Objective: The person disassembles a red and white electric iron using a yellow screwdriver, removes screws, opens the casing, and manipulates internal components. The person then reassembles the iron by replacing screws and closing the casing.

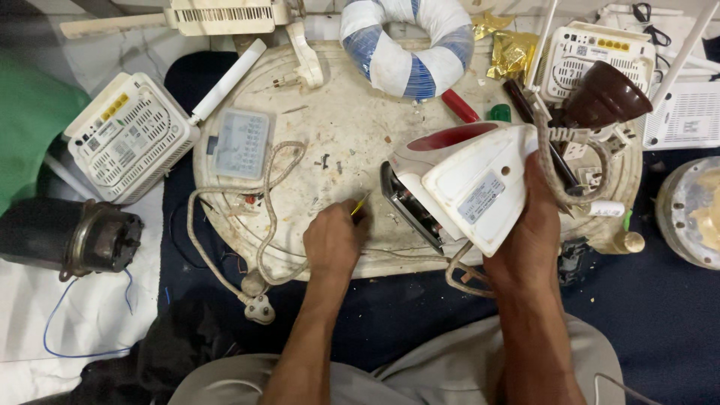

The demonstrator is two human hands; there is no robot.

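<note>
Even, soft overhead light; the pale round tabletop (337,112) beyond the fingers is brightest. Corners fall dim and slightly bowed. Shadows are faint, focus mostly sharp.

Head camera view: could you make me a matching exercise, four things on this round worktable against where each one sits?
Things:
1. Clothes iron
2. Blue-and-white ring
3. Clear plastic box
4. White plug

Places:
A. At the table's far edge
B. Hanging off the near edge, on a braided cord
C. Left part of the tabletop
D. Tipped on its side, held by the right hand

Pairs: 1-D, 2-A, 3-C, 4-B
</note>
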